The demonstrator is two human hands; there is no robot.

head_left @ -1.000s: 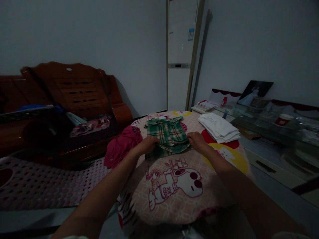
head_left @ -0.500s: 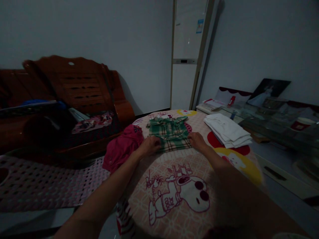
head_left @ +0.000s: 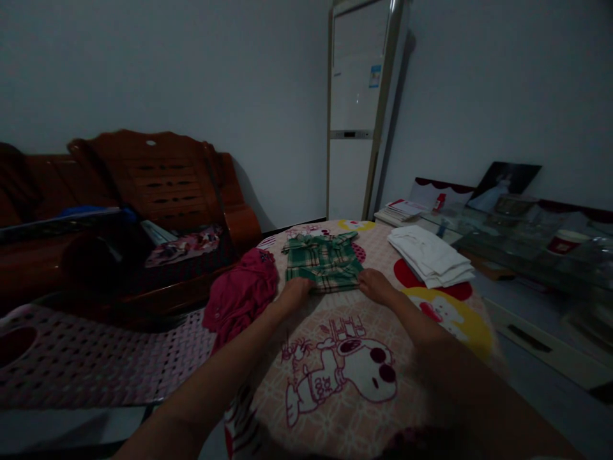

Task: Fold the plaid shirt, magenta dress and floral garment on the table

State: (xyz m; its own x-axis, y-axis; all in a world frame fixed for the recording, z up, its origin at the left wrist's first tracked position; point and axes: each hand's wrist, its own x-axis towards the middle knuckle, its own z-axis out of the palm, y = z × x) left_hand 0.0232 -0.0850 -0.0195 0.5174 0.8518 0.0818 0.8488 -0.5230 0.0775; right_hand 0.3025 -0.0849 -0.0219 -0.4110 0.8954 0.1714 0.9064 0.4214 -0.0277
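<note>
A green plaid shirt (head_left: pixel 323 260) lies on the round table, which is spread with a pink patterned cloth (head_left: pixel 335 409). Its near edge is between my two hands. My left hand (head_left: pixel 297 292) is closed on the near left corner of the shirt. At the near right corner my right hand (head_left: pixel 376 285) has its fingers closed on the fabric. Just left of my left hand sits a crumpled magenta garment (head_left: pixel 242 291). To the right, beyond my right hand, rests a folded white cloth (head_left: pixel 431 255).
A wooden sofa (head_left: pixel 158 172) with cloth and other items on it stands at the left, near a woven pink-and-white surface (head_left: pixel 105 358). On the right is a glass-topped table (head_left: pixel 507 233) bearing a paper cup (head_left: pixel 567 243). A tall white cabinet-like unit (head_left: pixel 352 172) stands behind.
The shirt's near edge now looks folded over, with less of the lower flap showing. My hands have come slightly nearer, and the camera view has tilted up a little.
</note>
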